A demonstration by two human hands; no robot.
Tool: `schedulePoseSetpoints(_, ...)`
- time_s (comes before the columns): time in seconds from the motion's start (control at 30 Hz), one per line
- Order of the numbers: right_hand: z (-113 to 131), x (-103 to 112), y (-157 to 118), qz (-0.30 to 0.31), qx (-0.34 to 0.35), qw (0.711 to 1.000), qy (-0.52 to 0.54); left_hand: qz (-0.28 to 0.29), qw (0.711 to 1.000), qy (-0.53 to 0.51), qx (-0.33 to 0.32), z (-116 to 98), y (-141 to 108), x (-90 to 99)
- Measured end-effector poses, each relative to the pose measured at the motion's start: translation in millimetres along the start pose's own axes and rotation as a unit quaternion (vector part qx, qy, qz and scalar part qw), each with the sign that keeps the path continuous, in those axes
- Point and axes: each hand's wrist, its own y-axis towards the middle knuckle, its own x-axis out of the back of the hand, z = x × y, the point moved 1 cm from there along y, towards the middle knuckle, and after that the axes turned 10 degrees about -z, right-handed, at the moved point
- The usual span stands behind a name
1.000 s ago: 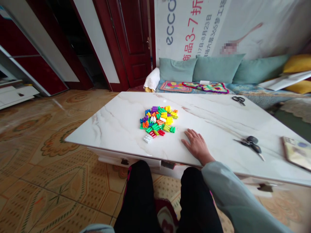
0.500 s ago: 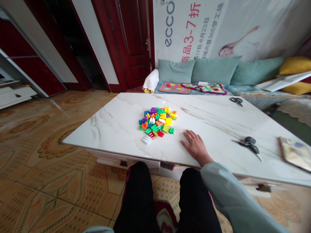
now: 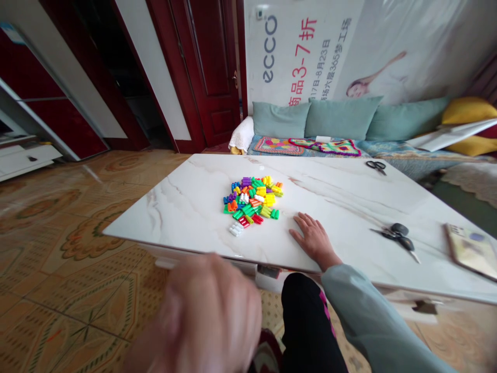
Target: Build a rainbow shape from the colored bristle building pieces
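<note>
A pile of small coloured pieces (image 3: 252, 199), in green, yellow, orange, purple, blue, red and white, lies on the white marbled table (image 3: 174, 197). My right hand (image 3: 313, 238) rests flat on the tabletop to the right of the pile, fingers spread, holding nothing. Close to the camera, in front of the table's near edge, my left hand (image 3: 209, 316) is raised and smeared by motion. Its fingers look curled, but their tips and anything inside are hidden.
Black-handled scissors (image 3: 399, 235) lie right of my right hand, with a phone-like flat object (image 3: 471, 248) beyond them. Another pair of scissors (image 3: 376, 166) is at the far right edge. A sofa with green cushions (image 3: 341, 119) stands behind the table.
My left hand has come up into view from the bottom, covering one leg. My right hand stays on the table. The view has tilted slightly upward.
</note>
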Motion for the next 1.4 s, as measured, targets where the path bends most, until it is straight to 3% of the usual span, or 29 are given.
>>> schedulePoseSetpoints(0.13,-2,-3,-1,-0.010,0.002,1.000,0.007,0.006,0.998,-0.007,0.064,85,51,-67.3)
schedulePoseSetpoints(0.2,-3,-4,-1,-0.010,0.001,1.000,0.011,0.002,0.989,0.104,0.103,127,54,-95.5)
schedulePoseSetpoints(0.27,-3,-4,-1,-0.005,-0.001,1.000,0.014,0.089,0.971,0.192,0.114,157,46,-118.0)
schedulePoseSetpoints(0.33,-3,-3,0,0.002,-0.006,1.000,0.015,0.141,0.959,0.238,0.067,170,37,-133.8)
schedulePoseSetpoints(0.47,-2,-2,0,0.019,-0.018,1.000,0.016,0.144,0.951,0.272,0.011,168,35,-150.0)
schedulePoseSetpoints(0.7,-4,0,6,0.021,-0.025,0.999,0.026,0.103,0.951,0.292,0.004,167,38,-156.8)
schedulePoseSetpoints(0.93,15,-5,83,0.050,-0.091,0.984,0.146,0.118,0.946,0.303,0.006,170,36,-158.0)
schedulePoseSetpoints(1.1,41,-26,122,0.042,-0.008,0.992,0.118,0.128,0.943,0.306,0.009,170,36,-156.9)
schedulePoseSetpoints(1.3,46,-29,117,0.049,-0.018,0.995,0.081,0.122,0.944,0.307,0.005,175,34,-159.1)
schedulePoseSetpoints(1.37,42,-26,110,0.015,-0.066,0.983,0.173,0.120,0.944,0.307,0.003,175,34,-159.0)
schedulePoseSetpoints(1.4,39,-25,106,-0.005,-0.113,0.960,0.255,0.120,0.944,0.307,0.002,174,35,-158.8)
